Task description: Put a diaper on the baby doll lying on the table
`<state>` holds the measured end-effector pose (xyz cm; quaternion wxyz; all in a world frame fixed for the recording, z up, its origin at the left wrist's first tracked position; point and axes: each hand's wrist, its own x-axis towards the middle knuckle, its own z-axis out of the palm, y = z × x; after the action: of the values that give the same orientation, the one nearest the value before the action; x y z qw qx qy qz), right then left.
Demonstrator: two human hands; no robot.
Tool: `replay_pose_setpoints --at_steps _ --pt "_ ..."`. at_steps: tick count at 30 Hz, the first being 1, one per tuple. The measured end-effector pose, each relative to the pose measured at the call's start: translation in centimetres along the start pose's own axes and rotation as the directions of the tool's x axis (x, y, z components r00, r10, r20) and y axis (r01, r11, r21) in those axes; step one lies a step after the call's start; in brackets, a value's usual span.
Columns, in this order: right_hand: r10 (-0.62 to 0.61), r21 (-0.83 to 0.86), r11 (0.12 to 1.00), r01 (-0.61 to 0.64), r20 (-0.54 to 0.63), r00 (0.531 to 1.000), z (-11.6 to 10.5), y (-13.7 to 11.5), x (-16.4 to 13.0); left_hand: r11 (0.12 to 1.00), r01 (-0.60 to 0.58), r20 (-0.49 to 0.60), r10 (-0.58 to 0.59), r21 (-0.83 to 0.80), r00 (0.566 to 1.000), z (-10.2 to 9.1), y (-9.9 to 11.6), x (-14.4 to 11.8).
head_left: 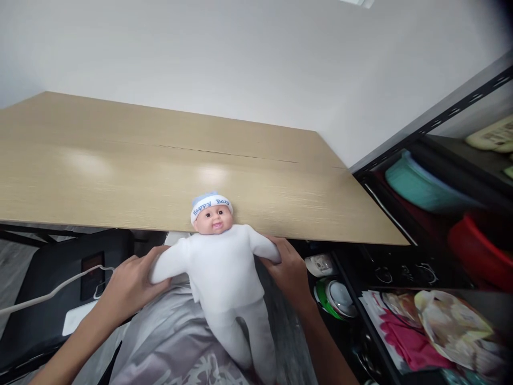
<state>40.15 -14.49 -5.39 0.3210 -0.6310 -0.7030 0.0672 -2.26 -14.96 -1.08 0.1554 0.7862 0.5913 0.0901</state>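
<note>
You hold the doll (224, 262) by both arms.
Your left hand (128, 286) and right hand (290, 270) are each closed around a sleeve; its head rests against the table (120, 176) edge, legs hanging over grey fabric (168, 342). Loosening either grip would likely let it slide off.

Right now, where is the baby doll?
The baby doll is low in the centre, head against the wooden table's near edge, between the left hand and right hand.

Doll (224, 267) feet cut off at bottom edge; shelf (441, 176) contents blurred
</note>
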Motion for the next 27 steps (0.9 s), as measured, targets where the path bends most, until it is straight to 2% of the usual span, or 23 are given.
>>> replay_pose_setpoints --at_steps 6,10,14,21,24,27 --pt "-0.009 -0.022 1.000 0.009 -0.004 1.000 0.9 0.9 1.6 1.000 -0.012 -0.032 0.012 -0.005 0.999 -1.4 -0.3 4.3" --pt "-0.029 -0.006 1.000 0.029 -0.013 0.999 0.5 1.1 1.9 1.000 -0.018 -0.045 0.016 -0.022 0.999 -2.2 0.0 5.2" --pt "-0.023 0.009 1.000 0.023 -0.071 0.997 0.5 1.2 2.6 0.999 -0.032 -0.078 0.031 -0.002 0.996 -2.7 0.3 6.0" --pt "-0.024 -0.008 1.000 0.023 -0.074 0.997 2.2 2.0 4.8 0.998 -0.070 -0.204 0.070 0.007 0.976 -2.9 -0.5 9.1" --pt "-0.026 -0.026 0.999 0.024 -0.077 0.997 2.5 2.5 4.6 0.999 -0.037 -0.242 0.034 -0.008 0.970 -2.8 -1.1 9.6" --pt "-0.021 -0.035 0.999 0.018 -0.085 0.996 2.4 3.0 4.2 0.997 0.049 -0.217 -0.060 -0.056 0.974 -2.6 -1.3 9.7"
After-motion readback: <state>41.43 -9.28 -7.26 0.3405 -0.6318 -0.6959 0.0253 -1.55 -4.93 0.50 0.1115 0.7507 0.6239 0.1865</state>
